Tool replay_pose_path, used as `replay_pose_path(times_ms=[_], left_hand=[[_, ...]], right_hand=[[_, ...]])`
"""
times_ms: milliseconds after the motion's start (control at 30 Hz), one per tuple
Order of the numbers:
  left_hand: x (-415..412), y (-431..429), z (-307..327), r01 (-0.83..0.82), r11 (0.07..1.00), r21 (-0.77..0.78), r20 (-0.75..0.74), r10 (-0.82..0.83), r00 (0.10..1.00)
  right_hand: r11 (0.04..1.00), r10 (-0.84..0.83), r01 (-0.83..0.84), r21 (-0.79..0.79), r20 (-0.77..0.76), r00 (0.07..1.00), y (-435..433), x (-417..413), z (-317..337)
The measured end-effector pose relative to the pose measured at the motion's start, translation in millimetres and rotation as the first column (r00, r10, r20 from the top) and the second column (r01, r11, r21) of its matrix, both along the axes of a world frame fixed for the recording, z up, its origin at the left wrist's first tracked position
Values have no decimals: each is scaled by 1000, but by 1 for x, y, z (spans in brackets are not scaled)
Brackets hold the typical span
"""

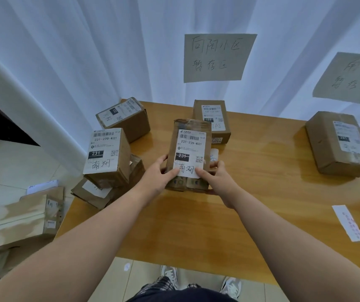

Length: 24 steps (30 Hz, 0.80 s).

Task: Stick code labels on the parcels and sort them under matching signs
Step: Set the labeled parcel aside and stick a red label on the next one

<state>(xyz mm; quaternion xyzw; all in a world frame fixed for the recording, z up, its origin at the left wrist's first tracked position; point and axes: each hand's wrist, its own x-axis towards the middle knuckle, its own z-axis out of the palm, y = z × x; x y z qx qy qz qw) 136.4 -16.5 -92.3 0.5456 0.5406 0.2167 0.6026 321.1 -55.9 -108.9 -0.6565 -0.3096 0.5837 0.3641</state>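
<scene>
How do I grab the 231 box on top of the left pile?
Grip the top box by its two long cardboard sides, reaching down from above. It sits tilted on other parcels at the table's edge, so lifting probably beats sliding.

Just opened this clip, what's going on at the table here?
A person holds a labelled parcel upright over the wooden table, left grip and right grip around its lower end, thumbs on its label marked 231 and 南湖. It is not yet sorted: the 南湖 sign hangs at the right, with one box beneath it. More boxes are stacked at the left.
</scene>
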Motion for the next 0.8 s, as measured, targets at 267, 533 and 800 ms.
replay_pose_path(times_ms=[267,533,800], left_hand=[[28,3,24,173,983,63,119,-179,977],[44,5,30,119,993,-23,198,-113,974],[60,-4,30,135,989,-56,162,-124,979]], right_hand=[[991,-57,59,121,-25,998,-18,46,27],[984,-57,56,171,4,998,-25,61,37],[978,-62,67,199,-31,998,-36,72,32]])
